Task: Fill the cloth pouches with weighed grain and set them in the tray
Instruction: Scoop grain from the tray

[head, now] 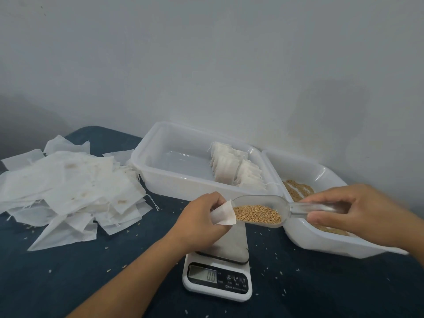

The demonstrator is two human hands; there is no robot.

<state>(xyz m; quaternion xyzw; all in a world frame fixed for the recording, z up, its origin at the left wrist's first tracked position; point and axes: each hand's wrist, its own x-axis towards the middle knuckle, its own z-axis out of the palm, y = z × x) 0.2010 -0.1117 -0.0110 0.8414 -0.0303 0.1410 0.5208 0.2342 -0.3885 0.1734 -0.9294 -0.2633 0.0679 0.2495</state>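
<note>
- While the head view shows a row of filled pouches already standing against the right wall of the white tray, most of that tray's floor is bare, so by my judgement the task is in its early part.
- At the left, a large heap of empty cloth pouches lies on the dark blue desk, so many remain to fill.
- Just above the scale's platform, the left hand holds one pouch, its fingers curled round the cloth and keeping the mouth toward the scoop.
- From the right, the right hand pinches the handle of the clear scoop, whose bowl carries grain and touches the pouch mouth.
- Near the front, the digital scale reads zero with nothing resting on it; this pouch looks unweighed.
- At the right, the grain tub holds only a thin layer.
- Loose grains are scattered over the desk.
- Left to do: pour, weigh, close, and set this pouch in the tray.
</note>
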